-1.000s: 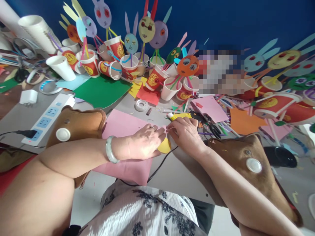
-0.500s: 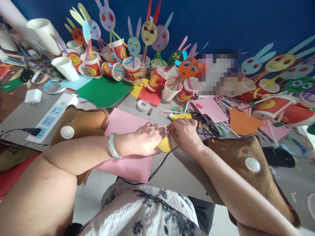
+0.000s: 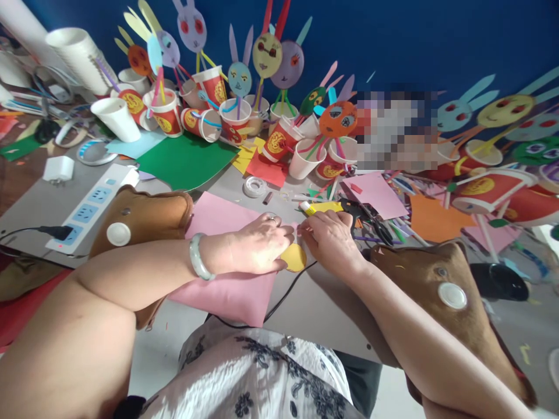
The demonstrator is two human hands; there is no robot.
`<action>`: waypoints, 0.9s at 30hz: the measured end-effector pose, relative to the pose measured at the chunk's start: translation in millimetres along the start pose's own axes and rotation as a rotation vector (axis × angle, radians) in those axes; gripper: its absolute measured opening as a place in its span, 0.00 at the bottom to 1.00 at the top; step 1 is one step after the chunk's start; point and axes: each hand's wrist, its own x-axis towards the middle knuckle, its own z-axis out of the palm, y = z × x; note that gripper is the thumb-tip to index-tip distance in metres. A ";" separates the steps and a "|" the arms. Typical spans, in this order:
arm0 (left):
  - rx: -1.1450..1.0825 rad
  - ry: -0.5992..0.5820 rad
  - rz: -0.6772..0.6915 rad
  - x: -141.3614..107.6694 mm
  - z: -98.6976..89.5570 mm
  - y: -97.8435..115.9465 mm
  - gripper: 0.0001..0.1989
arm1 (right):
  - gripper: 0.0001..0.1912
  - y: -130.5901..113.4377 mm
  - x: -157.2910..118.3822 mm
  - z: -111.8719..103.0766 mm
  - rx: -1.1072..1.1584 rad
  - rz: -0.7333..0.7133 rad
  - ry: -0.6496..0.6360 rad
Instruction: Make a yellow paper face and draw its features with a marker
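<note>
Over the pink sheet (image 3: 236, 302), my left hand (image 3: 262, 243) is closed, with the yellow paper circle (image 3: 294, 258) against its fingers. A ring and a pale green bangle (image 3: 200, 258) are on that arm. My right hand (image 3: 329, 238) faces it, its thumb and finger pinched at something small and pink between the two hands, too small to make out. Just beyond the right hand lies a yellow glue gun (image 3: 326, 207) with a black handle. A roll of clear tape (image 3: 254, 187) rests farther back.
Brown cushions (image 3: 142, 218) flank both arms. A white power strip (image 3: 89, 203) lies left. Paper cups (image 3: 162, 113) with straw-and-paper rabbit figures line the back. Green card (image 3: 187, 163), orange paper (image 3: 437, 218), scissors (image 3: 379, 224) and a black mouse (image 3: 500, 282) also lie about. A black cable crosses near the table edge.
The view has shifted slightly. Both hands stay almost in the same place, close together by the yellow circle.
</note>
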 end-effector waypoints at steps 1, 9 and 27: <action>0.003 -0.002 0.004 1.4 0.0 -1.0 0.18 | 0.10 0.4 -0.6 -0.7 0.019 0.004 0.003; -0.209 0.027 -0.171 20.2 -3.0 -8.7 0.07 | 0.09 2.5 -3.4 -14.9 0.363 0.108 0.085; -0.760 0.229 -0.371 24.7 3.6 -13.1 0.08 | 0.07 -9.8 -8.0 -21.6 0.585 0.126 0.112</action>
